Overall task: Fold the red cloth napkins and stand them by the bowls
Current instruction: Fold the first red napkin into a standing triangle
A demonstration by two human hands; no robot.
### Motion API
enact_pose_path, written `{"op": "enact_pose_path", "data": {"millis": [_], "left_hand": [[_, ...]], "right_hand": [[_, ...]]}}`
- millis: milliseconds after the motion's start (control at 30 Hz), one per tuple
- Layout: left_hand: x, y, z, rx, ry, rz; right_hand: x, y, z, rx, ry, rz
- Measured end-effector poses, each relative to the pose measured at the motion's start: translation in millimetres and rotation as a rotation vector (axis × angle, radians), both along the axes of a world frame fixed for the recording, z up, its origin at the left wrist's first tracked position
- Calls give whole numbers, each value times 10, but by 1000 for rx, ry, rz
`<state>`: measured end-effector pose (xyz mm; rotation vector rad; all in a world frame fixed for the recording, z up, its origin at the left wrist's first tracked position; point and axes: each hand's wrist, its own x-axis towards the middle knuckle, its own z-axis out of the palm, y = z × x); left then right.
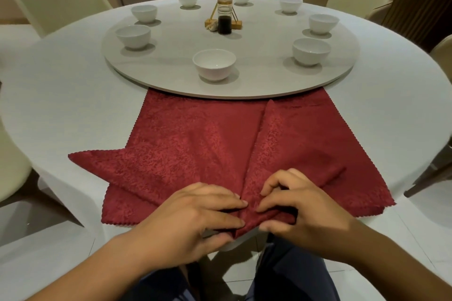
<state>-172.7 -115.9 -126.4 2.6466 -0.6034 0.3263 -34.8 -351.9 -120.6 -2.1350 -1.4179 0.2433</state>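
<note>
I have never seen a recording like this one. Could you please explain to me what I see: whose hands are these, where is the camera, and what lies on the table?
There is no machine here. A person wears one camera on the head, looking forward and down, so you see their own two hands. The left hand and the right hand both pinch a fold of a red napkin at the near edge of a round white table. Another red cloth seems to lie flat beneath it. Behind, a turntable carries eight white bowls and a bottle of dark sauce. No napkin stands by a bowl yet.
</note>
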Motion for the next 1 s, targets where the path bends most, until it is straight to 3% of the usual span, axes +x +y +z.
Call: {"op": "enact_pose_path", "data": {"millis": [200, 400, 700, 867, 1000], "left_hand": [[6, -144, -30, -132, -130, 68], [129, -429, 62, -112, -210, 104], [292, -667, -23, 14, -123, 60], [335, -668, 19, 33, -30, 32], [321, -555, 163, 32, 29, 21]], "right_hand": [[-20, -38, -3, 17, -58, -19], [145, -247, 232, 71, -38, -10], [321, -542, 273, 2, 25, -86], [89, -424, 336, 23, 71, 25], [1, -342, 209, -19, -70, 12]]}}
